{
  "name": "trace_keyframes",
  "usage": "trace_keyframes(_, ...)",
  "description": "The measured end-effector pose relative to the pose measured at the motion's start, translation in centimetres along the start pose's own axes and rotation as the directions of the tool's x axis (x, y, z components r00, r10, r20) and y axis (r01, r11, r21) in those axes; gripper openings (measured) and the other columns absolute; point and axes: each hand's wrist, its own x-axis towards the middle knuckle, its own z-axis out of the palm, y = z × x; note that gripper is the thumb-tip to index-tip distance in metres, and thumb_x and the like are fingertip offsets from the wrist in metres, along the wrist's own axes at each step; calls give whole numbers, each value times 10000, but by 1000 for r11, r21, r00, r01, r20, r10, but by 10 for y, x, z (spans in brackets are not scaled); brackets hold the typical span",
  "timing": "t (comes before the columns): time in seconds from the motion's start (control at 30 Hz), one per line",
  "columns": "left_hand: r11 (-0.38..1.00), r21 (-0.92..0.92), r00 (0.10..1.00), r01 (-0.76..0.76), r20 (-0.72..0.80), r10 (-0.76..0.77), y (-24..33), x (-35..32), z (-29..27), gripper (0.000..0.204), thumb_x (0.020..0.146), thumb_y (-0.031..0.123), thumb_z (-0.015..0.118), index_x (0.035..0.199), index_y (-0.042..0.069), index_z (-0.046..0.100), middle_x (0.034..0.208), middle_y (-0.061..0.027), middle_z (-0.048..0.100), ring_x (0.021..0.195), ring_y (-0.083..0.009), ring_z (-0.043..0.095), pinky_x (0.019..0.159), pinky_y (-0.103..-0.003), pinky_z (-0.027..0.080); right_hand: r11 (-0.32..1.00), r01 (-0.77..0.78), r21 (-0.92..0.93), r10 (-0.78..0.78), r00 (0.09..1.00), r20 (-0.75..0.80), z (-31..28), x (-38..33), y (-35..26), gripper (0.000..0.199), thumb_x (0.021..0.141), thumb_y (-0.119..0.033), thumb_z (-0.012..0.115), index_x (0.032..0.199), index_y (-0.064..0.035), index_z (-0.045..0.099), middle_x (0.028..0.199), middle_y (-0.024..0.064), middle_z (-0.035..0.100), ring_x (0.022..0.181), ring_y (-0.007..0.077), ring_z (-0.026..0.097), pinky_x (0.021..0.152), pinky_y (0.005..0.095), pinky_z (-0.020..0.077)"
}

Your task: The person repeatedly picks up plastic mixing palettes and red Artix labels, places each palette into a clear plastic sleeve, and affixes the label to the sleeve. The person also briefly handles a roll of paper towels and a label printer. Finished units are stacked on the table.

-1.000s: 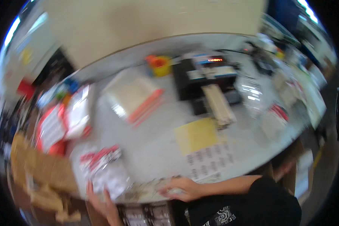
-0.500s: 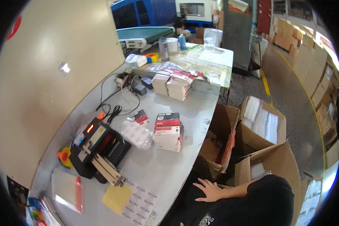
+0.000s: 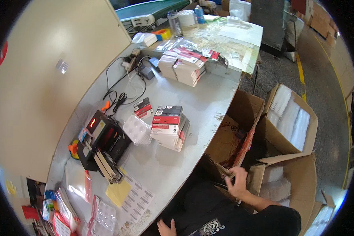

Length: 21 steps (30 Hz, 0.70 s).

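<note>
My right hand (image 3: 238, 180) reaches down to the right of the table, fingers curled on the flap edge of an open brown cardboard box (image 3: 229, 135). My left hand (image 3: 166, 228) lies low at the table's front edge (image 3: 173, 185), fingers apart and holding nothing. On the grey table, nearest my hands, are a yellow paper (image 3: 118, 192) and a white label sheet (image 3: 139, 200). Further back stands a stack of red, black and white flat packs (image 3: 170, 126).
A black machine with an orange display (image 3: 102, 141) stands at the left, clear blister trays (image 3: 137, 129) beside it. More pack stacks (image 3: 185, 67) and cables (image 3: 122, 92) lie further back. Two open boxes of white bags (image 3: 291, 118) (image 3: 281, 187) stand on the floor at right.
The view has swung from the table's left end to its right. My right hand left the table edge and moved right onto the cardboard box flap.
</note>
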Motion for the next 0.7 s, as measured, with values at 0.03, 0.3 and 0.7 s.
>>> trace_keyframes(0.03,990,-39,989,-135,-63,132,11,2,-4,554,900,358,579,1246,-61,473,1223,-290,500,1128,-424,488,951,-445,407,992,-114,-48,109,989,-99,-2,6,9,454,767,-177,680,1147,-31,479,1094,165,503,1063,338,465,930,419,327)
trace_keyframes(0.3,806,-132,795,-576,-321,515,54,8,-23,295,840,66,630,1132,39,602,1097,-160,631,1006,-322,602,861,-382,470,675,-732,-94,714,617,330,24,37,53,744,934,-347,501,1432,67,134,1305,302,450,1183,409,473,980,451,387)
trace_keyframes(0.7,832,-184,803,-523,-435,408,44,16,-35,194,835,23,616,1025,37,653,1049,-145,645,973,-308,614,863,-370,481,666,-674,-320,745,623,238,47,42,57,614,957,-211,404,1398,136,157,771,210,645,586,306,613,521,396,506)
